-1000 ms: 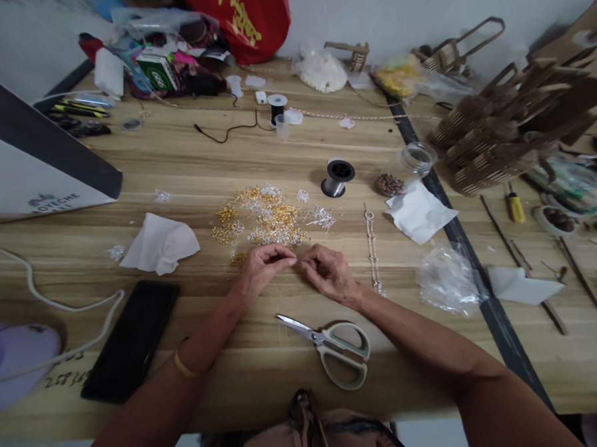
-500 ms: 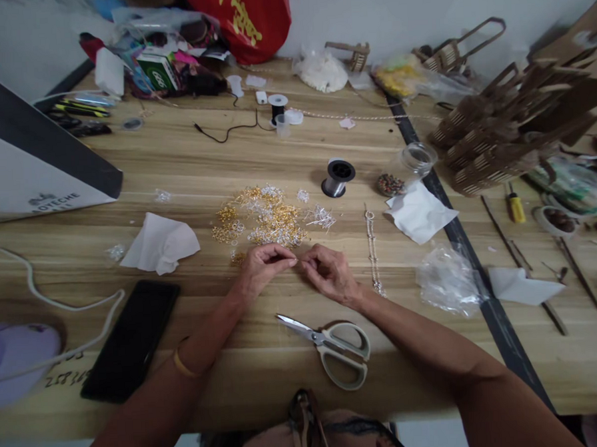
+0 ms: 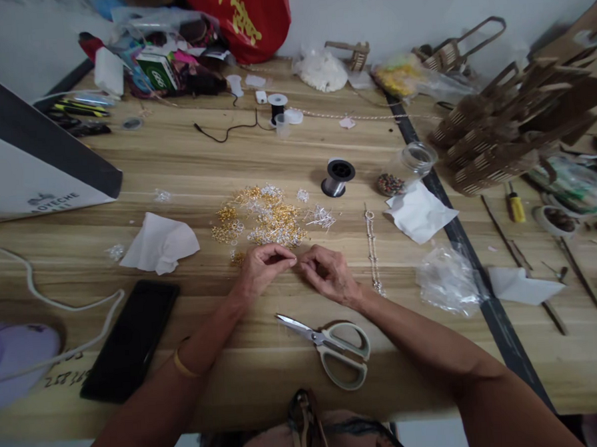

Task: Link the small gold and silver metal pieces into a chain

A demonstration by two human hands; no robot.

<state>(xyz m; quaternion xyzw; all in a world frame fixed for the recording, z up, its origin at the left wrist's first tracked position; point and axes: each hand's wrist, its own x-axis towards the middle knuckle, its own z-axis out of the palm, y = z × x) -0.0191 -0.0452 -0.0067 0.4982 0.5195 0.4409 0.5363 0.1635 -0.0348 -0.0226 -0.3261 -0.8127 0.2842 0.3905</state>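
My left hand (image 3: 265, 266) is closed in a pinch, thumb against forefinger, at the near edge of a pile of gold and silver beads (image 3: 273, 218). Close beside it, my right hand (image 3: 327, 270) is also pinched, its fingertips almost meeting the left ones. Whatever lies between the fingertips is too small to make out. Scissors (image 3: 329, 345) with pale handles lie below the hands, blades pointing left. To the right of my right hand a thin beaded chain (image 3: 373, 253) is stretched out on the wooden table (image 3: 227, 387).
Left of the beads lie a white tissue (image 3: 160, 243) and a black phone (image 3: 131, 340). Behind them stands a spool of wire (image 3: 337, 178). A clear jar (image 3: 415, 162) lies tipped, with dark beads by it. Brown woven baskets (image 3: 488, 133) crowd the right.
My right fingertips have shifted very slightly. My left hand and the things on the table stay where they were.
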